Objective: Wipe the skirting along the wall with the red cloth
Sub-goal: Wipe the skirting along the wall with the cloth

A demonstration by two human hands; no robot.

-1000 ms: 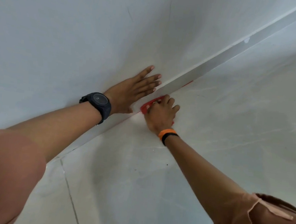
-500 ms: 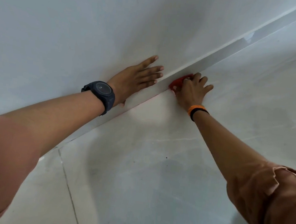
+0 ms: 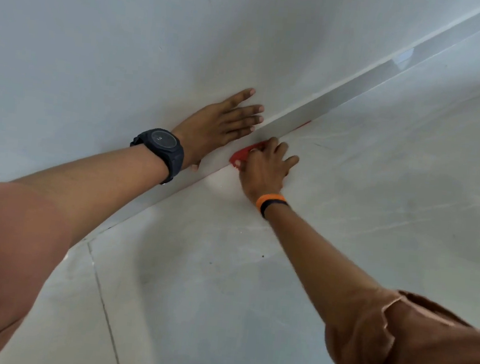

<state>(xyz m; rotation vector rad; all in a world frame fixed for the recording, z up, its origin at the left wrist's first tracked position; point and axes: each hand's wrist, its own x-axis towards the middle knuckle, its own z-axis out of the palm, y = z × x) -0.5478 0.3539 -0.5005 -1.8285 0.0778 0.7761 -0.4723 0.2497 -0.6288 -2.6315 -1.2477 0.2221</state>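
A pale glossy skirting (image 3: 332,98) runs diagonally from lower left to upper right where the white wall meets the floor. My right hand (image 3: 265,169), with an orange and black wristband, presses the red cloth (image 3: 243,154) against the skirting's base; only the cloth's left part shows beside my fingers. My left hand (image 3: 222,121), with a black watch on the wrist, lies flat on the wall just above the skirting, fingers spread, holding nothing.
The white wall (image 3: 129,39) fills the upper left. Glossy light floor tiles (image 3: 378,195) with a grout line (image 3: 104,300) spread to the lower right. A faint red reflection shows on the skirting's foot beyond my right hand.
My right hand slid the red cloth to the right along the skirting, then back to the left near my left hand. The left hand stayed flat on the wall.
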